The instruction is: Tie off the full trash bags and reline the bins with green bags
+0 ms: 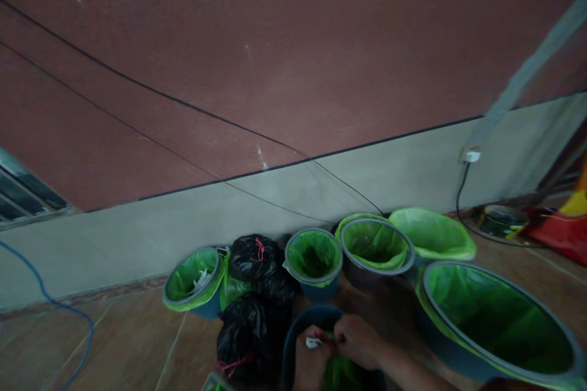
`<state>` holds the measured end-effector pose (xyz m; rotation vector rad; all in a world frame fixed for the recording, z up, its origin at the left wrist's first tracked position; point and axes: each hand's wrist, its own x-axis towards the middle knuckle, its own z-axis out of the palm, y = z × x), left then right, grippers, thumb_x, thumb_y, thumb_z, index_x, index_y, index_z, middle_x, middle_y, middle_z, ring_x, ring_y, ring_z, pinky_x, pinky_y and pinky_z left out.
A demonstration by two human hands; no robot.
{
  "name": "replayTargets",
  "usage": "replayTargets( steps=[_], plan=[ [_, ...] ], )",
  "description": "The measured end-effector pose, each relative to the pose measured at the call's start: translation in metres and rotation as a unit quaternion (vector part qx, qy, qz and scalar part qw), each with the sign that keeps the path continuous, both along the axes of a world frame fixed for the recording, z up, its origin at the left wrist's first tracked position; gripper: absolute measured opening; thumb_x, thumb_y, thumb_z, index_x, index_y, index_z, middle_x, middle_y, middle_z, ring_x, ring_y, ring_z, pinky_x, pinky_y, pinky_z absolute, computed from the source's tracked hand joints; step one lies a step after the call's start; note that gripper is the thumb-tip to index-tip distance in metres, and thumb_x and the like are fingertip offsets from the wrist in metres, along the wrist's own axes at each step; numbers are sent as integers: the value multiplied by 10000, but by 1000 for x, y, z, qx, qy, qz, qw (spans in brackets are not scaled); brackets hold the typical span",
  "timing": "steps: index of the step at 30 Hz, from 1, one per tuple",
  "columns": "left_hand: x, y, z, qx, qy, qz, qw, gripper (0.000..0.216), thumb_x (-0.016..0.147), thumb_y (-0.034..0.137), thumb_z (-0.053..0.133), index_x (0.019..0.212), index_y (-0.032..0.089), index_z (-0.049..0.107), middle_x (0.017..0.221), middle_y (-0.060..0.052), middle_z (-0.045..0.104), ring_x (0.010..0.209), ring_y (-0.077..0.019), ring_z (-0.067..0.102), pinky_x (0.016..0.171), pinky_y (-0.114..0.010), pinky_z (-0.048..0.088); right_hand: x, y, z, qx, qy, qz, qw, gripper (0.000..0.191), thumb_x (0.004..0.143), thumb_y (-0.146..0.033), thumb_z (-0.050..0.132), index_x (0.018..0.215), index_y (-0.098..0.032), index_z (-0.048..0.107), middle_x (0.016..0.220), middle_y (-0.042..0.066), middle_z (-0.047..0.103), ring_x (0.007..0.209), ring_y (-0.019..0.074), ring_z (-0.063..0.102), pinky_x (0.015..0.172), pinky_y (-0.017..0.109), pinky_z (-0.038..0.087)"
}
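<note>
Both of my hands meet at the bottom middle over a dark blue bin (pixel 298 333). My left hand (pixel 312 360) is closed on a green bin liner (pixel 339 372), with a small white bit showing at its fingers. My right hand (pixel 358 339) pinches the same green liner from the right. The liner hangs down inside the bin below my hands.
Several blue bins lined with green bags stand along the wall: a small bin (pixel 195 281), a middle bin (pixel 314 259), a grey-rimmed bin (pixel 376 247), a large bin (pixel 499 317). Two tied black bags (pixel 257 263) lie between them. A blue cable (pixel 68 317) crosses the floor at left.
</note>
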<state>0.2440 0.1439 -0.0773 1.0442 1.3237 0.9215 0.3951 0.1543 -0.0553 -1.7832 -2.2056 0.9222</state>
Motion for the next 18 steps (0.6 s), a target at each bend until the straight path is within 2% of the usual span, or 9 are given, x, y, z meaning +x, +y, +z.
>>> replayTargets(
  steps=[6, 10, 14, 18],
  plan=[
    [0, -2, 2, 74, 59, -20, 995, 57, 552, 209, 584, 535, 195, 532, 534, 26, 487, 573, -124, 432, 579, -248, 338, 4, 0, -8, -11, -9, -27, 1000, 265, 676, -107, 566, 816, -201, 771, 904, 85, 767, 887, 228, 693, 683, 273, 418],
    [-1, -4, 4, 125, 108, -44, 985, 90, 654, 232, 561, 574, 201, 536, 575, 0, 520, 618, -153, 480, 603, -264, 368, 2, 0, -3, -20, 4, -24, 999, 271, 716, -98, 529, 824, -197, 757, 873, 83, 765, 842, 214, 693, 679, 277, 414],
    [3, -5, 0, 125, 128, -41, 983, 47, 639, 168, 532, 605, 199, 538, 603, 3, 529, 638, -152, 491, 649, -270, 388, -4, 0, 1, -31, 25, -8, 999, 262, 772, -104, 500, 809, -186, 746, 855, 80, 761, 808, 199, 686, 668, 272, 406],
    [8, -5, -9, 107, 99, -37, 989, 52, 623, 156, 515, 622, 197, 546, 618, 4, 545, 640, -148, 497, 654, -263, 406, -7, -1, -9, -37, 45, -27, 998, 266, 813, -121, 473, 845, -178, 732, 899, 84, 752, 841, 195, 678, 686, 267, 412]
  ],
)
